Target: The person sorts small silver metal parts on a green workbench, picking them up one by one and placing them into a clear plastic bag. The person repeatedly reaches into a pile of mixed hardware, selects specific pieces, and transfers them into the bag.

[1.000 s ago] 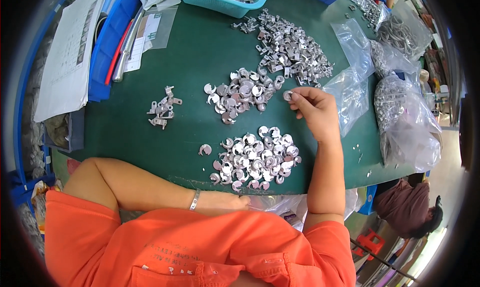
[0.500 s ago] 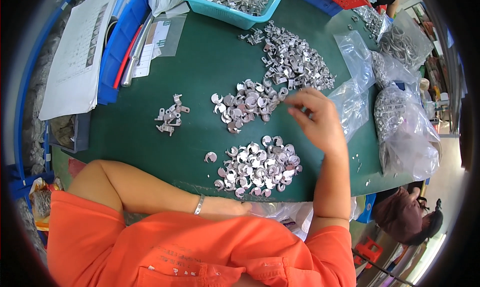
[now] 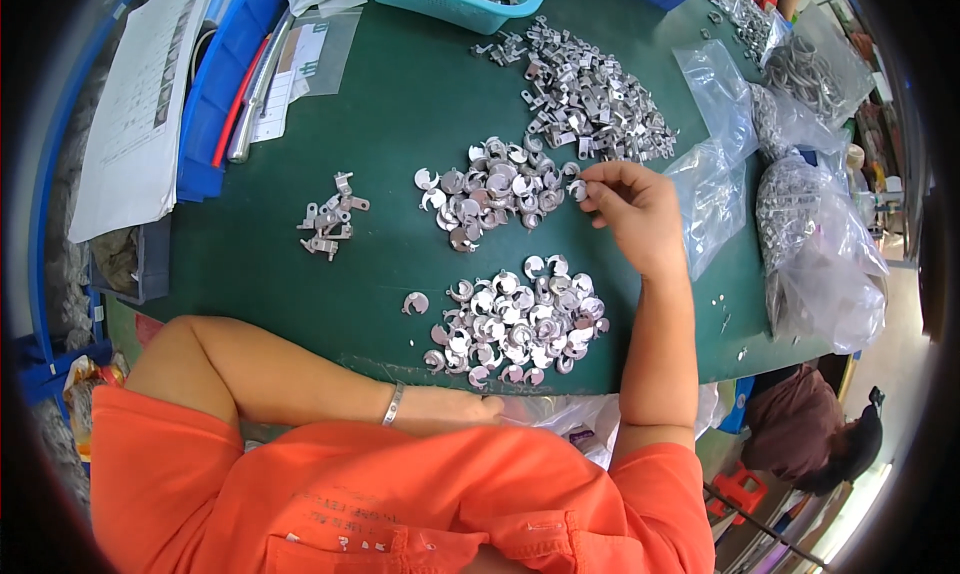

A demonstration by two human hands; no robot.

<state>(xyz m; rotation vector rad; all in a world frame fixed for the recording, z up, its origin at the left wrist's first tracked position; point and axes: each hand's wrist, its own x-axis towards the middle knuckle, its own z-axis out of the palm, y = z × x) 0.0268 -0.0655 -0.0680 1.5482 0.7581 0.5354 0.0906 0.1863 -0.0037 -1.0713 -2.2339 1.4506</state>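
The right hand (image 3: 632, 212) is clamped on a disc (image 3: 577, 189) — just right of a disc pile (image 3: 492, 192) on the bench (image 3: 250, 264), brackets (image 3: 595, 99) heaped beyond. The left hand (image 3: 460, 407) is by the near edge, beside a clear bag (image 3: 545, 411) — whether it grips anything, I cannot tell.

The green surface (image 3: 400, 104) is occupied by two piles of round metal pieces (image 3: 520, 319), a heap of brackets (image 3: 595, 94), a turquoise basket (image 3: 455, 7) and plastic bags (image 3: 715, 204).
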